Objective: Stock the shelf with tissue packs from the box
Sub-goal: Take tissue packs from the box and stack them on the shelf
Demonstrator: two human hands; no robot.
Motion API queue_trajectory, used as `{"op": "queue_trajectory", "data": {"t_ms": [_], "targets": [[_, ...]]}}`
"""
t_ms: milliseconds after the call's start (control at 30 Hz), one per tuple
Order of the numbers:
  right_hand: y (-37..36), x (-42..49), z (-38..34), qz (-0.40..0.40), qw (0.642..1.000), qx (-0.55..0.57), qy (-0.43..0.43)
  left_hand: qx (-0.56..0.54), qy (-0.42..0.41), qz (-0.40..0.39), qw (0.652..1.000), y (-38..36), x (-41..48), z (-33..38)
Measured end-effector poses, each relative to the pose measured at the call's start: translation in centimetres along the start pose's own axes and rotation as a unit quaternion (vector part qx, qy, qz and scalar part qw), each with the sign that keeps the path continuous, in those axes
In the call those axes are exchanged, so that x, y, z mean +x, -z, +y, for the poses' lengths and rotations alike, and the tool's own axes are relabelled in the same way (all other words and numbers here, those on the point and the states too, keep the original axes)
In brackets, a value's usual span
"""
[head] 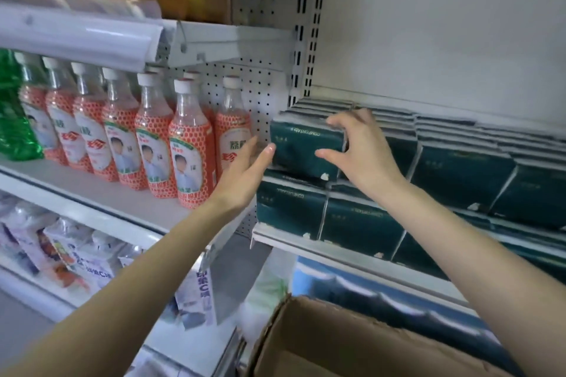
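Where stacked on the shelf [306, 243], a dark-green, white-lettered tissue pack [303, 147], right fingers [340, 121] clamped round it, left fingers [263, 156] straight alongside.

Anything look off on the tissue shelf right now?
The top-left pack sticks out ahead of its row, not yet flush; the right hand grips it, the left hand touches its side. Nothing else stands out.

Orange-labelled bottles [153, 144] beside a green bottle [15, 119], white pouches [76, 251] below
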State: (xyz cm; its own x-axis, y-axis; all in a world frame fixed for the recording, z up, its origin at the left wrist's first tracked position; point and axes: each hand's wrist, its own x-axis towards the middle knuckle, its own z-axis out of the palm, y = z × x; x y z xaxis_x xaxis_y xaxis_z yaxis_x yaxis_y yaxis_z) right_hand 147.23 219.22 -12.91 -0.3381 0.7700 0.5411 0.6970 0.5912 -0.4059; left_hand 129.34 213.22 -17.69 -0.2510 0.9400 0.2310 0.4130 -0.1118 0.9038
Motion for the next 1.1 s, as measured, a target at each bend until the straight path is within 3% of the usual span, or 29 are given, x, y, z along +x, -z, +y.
{"op": "queue_trajectory", "data": {"t_ms": [133,333,533,667,800,867,933,1033,1100], "targets": [[-1.6,0.1,1.1,0.061,0.992,-0.100,0.055,-0.026,0.035,-0.049,0.998,-0.9,1.0,-1.0],[-3.2,0.5,0.8,0.077,0.993,-0.061,0.060,-0.053,0.048,-0.051,0.996,-1.4,1.3,-1.0],[-2.7,-0.2,0.3,0.107,0.971,-0.202,0.067,-0.038,0.054,-0.062,0.996,-0.6,1.0,-0.9],[-1.2,-1.9,-0.7,0.098,0.976,-0.186,0.053,0.031,0.019,0.004,0.999,0.5,-0.9,-0.7],[-0.2,-6.6,-1.6,0.109,0.987,-0.063,0.100,0.073,-0.053,0.084,0.992,1.2,-6.4,-1.2],[-0.6,-10.4,-1.4,0.075,0.990,0.012,0.118,0.061,-0.035,0.095,0.993,0.9,-10.0,-2.7],[-1.9,-15.0,-0.7,0.003,0.991,0.058,0.117,0.062,0.013,0.056,0.996,-0.1,-13.7,-5.2],[-5.3,-21.3,1.3,-0.163,0.983,0.057,0.056,0.077,0.089,-0.020,0.993,-1.9,-18.1,-8.7],[-8.3,-24.7,2.7,-0.293,0.955,0.043,-0.013,0.072,0.130,-0.053,0.987,-2.7,-19.9,-10.2]]}}
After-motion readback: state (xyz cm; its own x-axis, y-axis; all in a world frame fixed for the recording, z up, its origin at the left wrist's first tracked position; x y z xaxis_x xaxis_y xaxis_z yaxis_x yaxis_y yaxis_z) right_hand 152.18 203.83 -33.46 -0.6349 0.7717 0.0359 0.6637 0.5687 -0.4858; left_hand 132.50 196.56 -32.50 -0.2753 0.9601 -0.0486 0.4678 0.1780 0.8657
